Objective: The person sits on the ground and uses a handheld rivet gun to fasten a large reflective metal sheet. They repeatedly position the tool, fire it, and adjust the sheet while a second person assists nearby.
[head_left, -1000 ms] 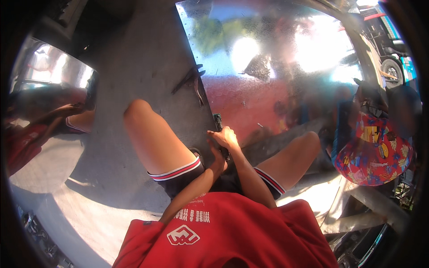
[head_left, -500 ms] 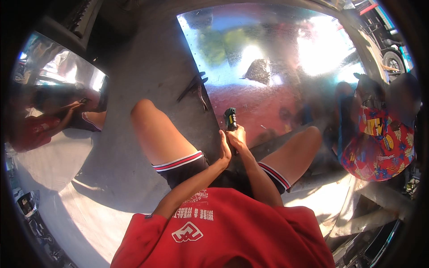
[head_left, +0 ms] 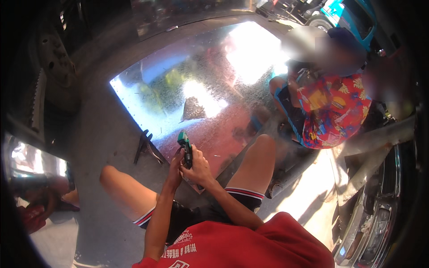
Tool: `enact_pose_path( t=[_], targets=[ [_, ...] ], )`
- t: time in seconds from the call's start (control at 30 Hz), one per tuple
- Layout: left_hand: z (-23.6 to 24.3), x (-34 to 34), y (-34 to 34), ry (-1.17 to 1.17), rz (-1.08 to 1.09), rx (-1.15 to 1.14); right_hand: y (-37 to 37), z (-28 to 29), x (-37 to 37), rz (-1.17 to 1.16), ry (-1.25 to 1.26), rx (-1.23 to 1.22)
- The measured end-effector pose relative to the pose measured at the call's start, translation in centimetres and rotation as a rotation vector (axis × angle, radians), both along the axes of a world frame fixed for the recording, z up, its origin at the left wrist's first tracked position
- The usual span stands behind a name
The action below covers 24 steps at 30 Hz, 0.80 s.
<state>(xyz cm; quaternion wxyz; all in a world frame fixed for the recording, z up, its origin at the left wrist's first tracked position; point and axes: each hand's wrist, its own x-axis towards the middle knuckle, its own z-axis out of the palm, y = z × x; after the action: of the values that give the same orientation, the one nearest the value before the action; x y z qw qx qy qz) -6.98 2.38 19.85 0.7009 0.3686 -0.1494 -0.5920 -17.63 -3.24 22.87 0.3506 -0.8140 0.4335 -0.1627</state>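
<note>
Leftmost, a mirror-like panel (head_left: 31,156) stands below a toothed strip (head_left: 38,102). Next, on the floor by the sheet's left edge, lie some dark implements (head_left: 141,145), just beyond the left knee (head_left: 111,177). The left hand (head_left: 175,164) is against the left side of the green-and-black tool (head_left: 183,139); its fingers are partly hidden, so I cannot tell how far they close. The tool points away, seen against the sheet's near left part. The right hand (head_left: 199,166) wraps firmly round the tool's body. Beyond it, a bag (head_left: 193,109) sits on the shiny sheet (head_left: 219,134), taking up some surface. Rightward, a co-worker (head_left: 333,111) in a flowered shirt crowds the sheet's right side.
</note>
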Motion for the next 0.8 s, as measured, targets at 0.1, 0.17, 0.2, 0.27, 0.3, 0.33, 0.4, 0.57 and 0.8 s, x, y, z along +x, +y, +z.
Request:
enact_pose_path(
  t=[0.1,0.17,0.2,0.27,0.3,0.33,0.4,0.57,0.8],
  targets=[
    [1.0,3.0,-0.7,0.016,-0.056,0.216,1.0,1.0,-0.2,0.129,0.018,-0.089],
    [1.1,4.4,-0.9,0.148,-0.016,0.352,0.8,1.4,-0.8,0.236,-0.058,-0.031],
    [1.0,4.7,-1.0,0.157,-0.031,0.268,0.5,1.5,-1.1,0.202,0.009,-0.061],
    [1.1,5.1,-0.5,0.149,0.019,0.274,0.1,1.7,-1.9,0.177,0.148,-0.088],
    [1.2,5.1,-0.4,0.174,0.065,0.19,-0.3,1.8,-2.2,0.163,0.216,0.013],
    [1.3,5.0,-0.2,0.184,0.068,0.146,-0.3,1.9,-2.4,0.182,0.223,0.026],
    [1.8,4.7,0.2,0.216,0.068,0.035,-0.2,2.3,-2.8,0.205,0.276,0.04],
    [2.6,3.0,0.9,0.116,0.155,0.053,0.8,3.9,-2.8,0.25,0.299,-0.074],
    [1.2,0.9,0.6,0.312,0.103,0.151,2.5,2.3,-3.0,0.255,0.303,0.114]
  ],
)
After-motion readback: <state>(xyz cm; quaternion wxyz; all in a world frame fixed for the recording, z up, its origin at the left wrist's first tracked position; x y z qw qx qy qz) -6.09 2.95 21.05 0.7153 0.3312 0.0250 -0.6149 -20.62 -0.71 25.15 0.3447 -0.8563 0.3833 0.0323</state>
